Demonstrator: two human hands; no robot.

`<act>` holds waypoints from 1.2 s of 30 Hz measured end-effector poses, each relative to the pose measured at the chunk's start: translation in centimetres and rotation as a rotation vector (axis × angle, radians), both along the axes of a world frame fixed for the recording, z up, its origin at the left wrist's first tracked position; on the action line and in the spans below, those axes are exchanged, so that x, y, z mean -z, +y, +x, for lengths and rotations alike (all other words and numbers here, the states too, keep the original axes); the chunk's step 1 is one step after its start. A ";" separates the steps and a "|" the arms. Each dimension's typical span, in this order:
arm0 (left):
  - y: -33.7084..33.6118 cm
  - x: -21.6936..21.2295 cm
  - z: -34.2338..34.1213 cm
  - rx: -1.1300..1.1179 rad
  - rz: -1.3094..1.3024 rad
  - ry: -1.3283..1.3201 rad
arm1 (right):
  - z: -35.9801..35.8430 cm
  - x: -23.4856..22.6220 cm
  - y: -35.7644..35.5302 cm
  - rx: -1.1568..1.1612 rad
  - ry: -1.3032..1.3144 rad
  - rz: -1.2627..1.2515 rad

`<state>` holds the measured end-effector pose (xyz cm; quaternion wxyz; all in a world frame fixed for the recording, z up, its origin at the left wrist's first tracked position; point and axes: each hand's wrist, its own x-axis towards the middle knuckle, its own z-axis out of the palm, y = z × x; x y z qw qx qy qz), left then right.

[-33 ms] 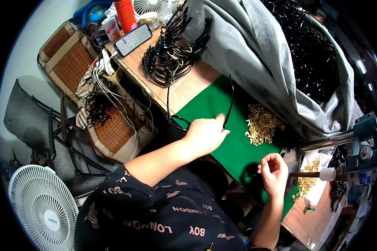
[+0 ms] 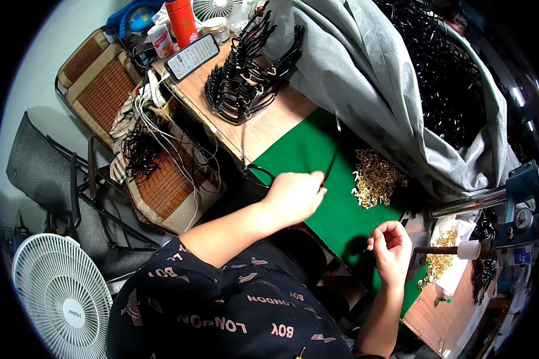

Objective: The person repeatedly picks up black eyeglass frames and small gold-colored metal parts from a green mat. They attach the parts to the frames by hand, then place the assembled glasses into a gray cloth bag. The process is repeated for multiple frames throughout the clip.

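Observation:
My left hand (image 2: 293, 197) is closed on a pair of black glasses (image 2: 259, 175), above the green mat (image 2: 293, 146). One lens rim shows to the left of the hand. The glasses' two thin temples point away from me, blurred; the rest of the front is behind my fingers. Lower right, my right hand (image 2: 392, 251) is raised at the mat's near edge with thumb and fingers curled together. Whatever is pinched in it is too small to make out. Between the hands and the grey cloth lies a heap of small gold-coloured metal parts (image 2: 377, 178).
Black glasses frames (image 2: 239, 90) are stacked on the wooden table beside a phone (image 2: 191, 58). A grey cloth (image 2: 365, 78) holds a mass of black frames. At right a bench machine (image 2: 515, 209) stands by more gold parts (image 2: 440, 257). Chairs and a white fan (image 2: 72, 305) are left.
The glasses in my left hand have tilted slightly, their far temple tip shifting right. My left thumb and forefinger have drawn closer together. My right hand has barely moved.

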<state>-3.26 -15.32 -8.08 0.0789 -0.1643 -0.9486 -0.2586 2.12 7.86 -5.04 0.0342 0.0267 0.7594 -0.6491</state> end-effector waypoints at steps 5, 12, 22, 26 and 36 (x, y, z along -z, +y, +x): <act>3.2 -3.5 4.3 0.306 0.571 -0.009 | 1.2 -0.5 -1.5 0.065 0.057 -0.393; 7.4 -3.5 4.1 0.441 0.487 0.090 | 2.3 -1.0 -1.8 0.218 0.161 -0.476; 9.5 -3.5 4.1 0.335 0.295 0.279 | 2.3 -0.7 -2.2 0.287 0.191 -0.583; 9.4 -3.0 4.0 0.329 0.342 0.302 | 2.5 -0.8 -2.5 0.258 0.155 -0.575; 8.1 -6.3 4.6 0.657 1.218 -0.786 | 4.5 -1.2 1.0 -0.028 0.373 -0.070</act>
